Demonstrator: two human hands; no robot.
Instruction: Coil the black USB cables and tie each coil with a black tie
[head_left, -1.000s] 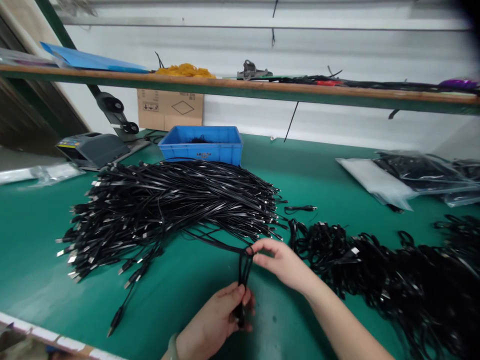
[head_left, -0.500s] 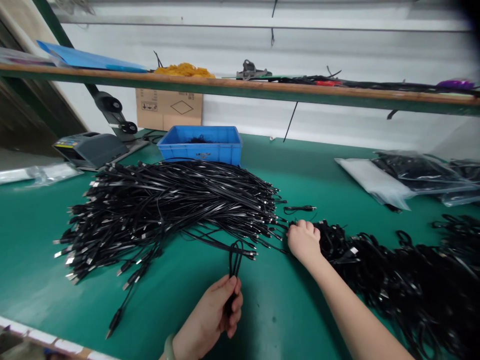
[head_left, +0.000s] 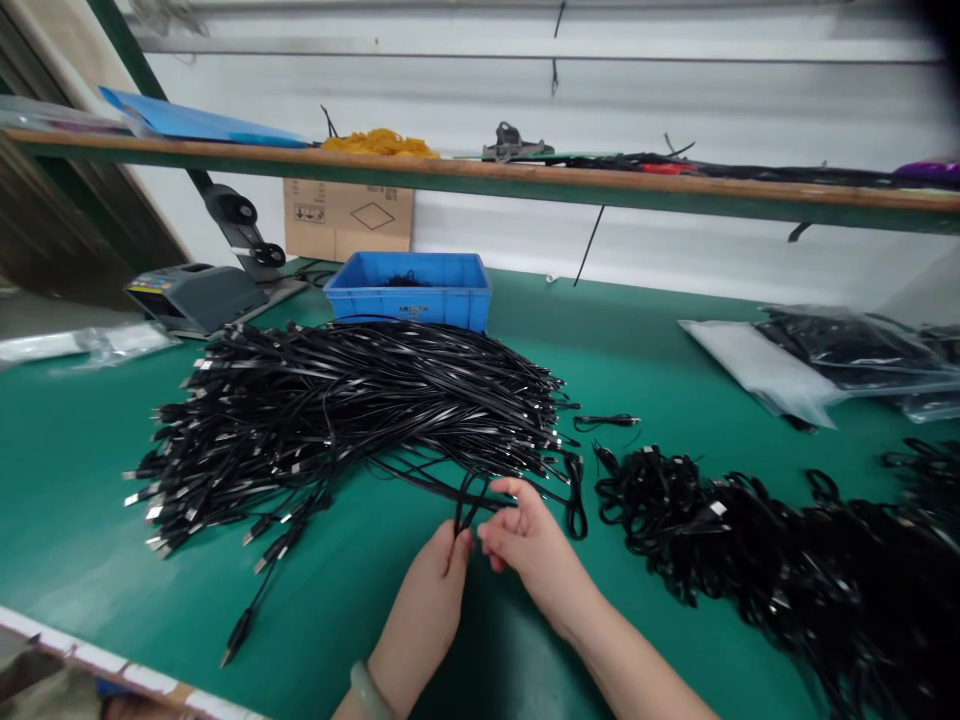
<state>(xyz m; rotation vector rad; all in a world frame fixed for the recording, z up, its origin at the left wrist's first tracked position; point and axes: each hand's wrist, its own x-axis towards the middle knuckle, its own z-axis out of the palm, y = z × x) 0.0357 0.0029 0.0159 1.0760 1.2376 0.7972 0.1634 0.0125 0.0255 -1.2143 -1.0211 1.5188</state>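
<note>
A black USB cable point(head_left: 459, 512), folded into loops, stands up out of my left hand point(head_left: 424, 590), whose fingers are closed around it. Just right of those loops is my right hand point(head_left: 529, 550), index finger stretched out and the other fingers loosely bent, with nothing visible in its grasp. Whether a fingertip touches the loops I cannot tell. Behind both hands lies a large heap of straight black cables point(head_left: 360, 400) with metal plugs. One coiled cable point(head_left: 575, 498) rests on the mat to the right of my right hand.
A long pile of coiled cables point(head_left: 750, 540) runs along the right side. Another small bundle point(head_left: 606, 421) lies behind it. At the back are a blue bin point(head_left: 409, 305), a grey tape dispenser point(head_left: 196, 298) and plastic bags point(head_left: 840, 345), beneath a loaded shelf point(head_left: 450, 172).
My right hand has come left from the edge of the coiled pile to the cable in my left hand. A coiled cable now shows on the mat where it was.
</note>
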